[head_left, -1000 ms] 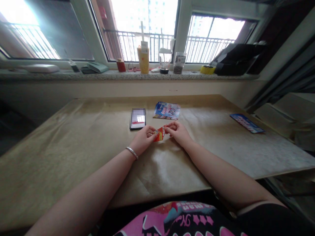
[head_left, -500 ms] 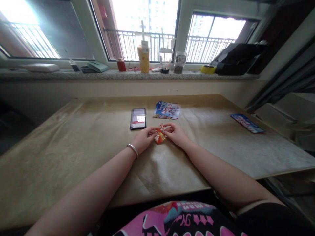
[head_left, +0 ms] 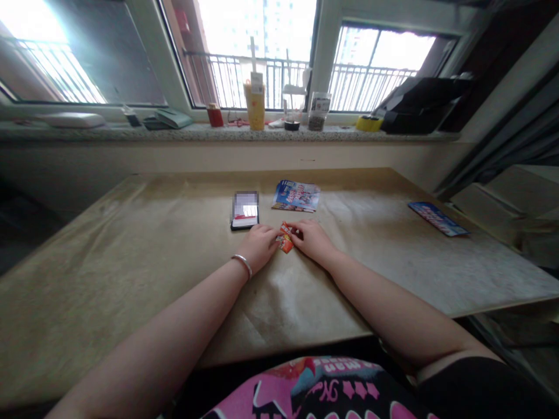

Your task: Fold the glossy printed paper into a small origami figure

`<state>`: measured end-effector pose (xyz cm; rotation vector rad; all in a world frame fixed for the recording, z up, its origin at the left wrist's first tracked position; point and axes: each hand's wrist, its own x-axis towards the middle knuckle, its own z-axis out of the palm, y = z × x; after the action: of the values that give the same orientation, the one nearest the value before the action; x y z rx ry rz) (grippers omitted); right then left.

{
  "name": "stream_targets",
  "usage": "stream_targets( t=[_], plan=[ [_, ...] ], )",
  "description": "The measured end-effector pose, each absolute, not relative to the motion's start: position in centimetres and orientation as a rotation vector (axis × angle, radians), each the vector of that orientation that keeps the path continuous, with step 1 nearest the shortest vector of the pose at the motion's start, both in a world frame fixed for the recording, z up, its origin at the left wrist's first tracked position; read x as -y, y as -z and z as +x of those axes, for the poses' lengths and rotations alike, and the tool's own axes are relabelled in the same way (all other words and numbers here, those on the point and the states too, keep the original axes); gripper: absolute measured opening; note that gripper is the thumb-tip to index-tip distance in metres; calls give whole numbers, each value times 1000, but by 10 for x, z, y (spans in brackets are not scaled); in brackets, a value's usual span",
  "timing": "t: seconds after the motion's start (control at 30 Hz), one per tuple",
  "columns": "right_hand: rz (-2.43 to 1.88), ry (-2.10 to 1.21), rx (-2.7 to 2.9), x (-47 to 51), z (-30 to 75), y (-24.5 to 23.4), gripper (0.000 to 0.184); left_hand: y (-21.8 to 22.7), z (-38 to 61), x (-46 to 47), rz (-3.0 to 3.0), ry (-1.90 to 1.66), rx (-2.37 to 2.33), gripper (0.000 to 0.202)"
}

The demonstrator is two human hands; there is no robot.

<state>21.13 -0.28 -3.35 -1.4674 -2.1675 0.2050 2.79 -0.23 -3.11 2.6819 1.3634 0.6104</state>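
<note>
A small folded piece of orange-red printed paper [head_left: 286, 242] lies low at the tabletop, between my two hands. My left hand [head_left: 260, 241], with a silver bangle on its wrist, is closed on the paper's left edge; its fingertips are partly hidden. From the other side, my right hand [head_left: 311, 235] pinches the upper right part with thumb and fingers. Just beyond the hands lies a stack of blue printed flyers [head_left: 297, 195]. A phone [head_left: 245, 210] with a lit, partly blurred screen rests left of the stack.
Another blue flyer [head_left: 438, 219] lies near the right edge of the table [head_left: 174, 221]. On the windowsill stand a yellow drink cup [head_left: 255, 107], a red jar [head_left: 215, 115], clear cups [head_left: 320, 110], yellow tape [head_left: 368, 123] and a black box [head_left: 419, 105].
My left hand has turned over more, knuckles up, and moved slightly right. The folded paper has tipped flatter toward the table. My right hand stays at its right side.
</note>
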Motion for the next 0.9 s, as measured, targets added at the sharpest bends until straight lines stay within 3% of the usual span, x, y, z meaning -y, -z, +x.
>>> stream_targets(
  t=[0.2,0.6,0.9],
  plan=[
    [-1547,-60,2271,7,210,32,35,29,28,5,2841,-576,-1302,21],
    [-1517,-127,2386,7,216,30,56,22,37,13,2984,-385,-1394,22],
    [-1514,-176,2320,9,216,28,61,27,37,12,2931,-366,-1410,26]
  ],
)
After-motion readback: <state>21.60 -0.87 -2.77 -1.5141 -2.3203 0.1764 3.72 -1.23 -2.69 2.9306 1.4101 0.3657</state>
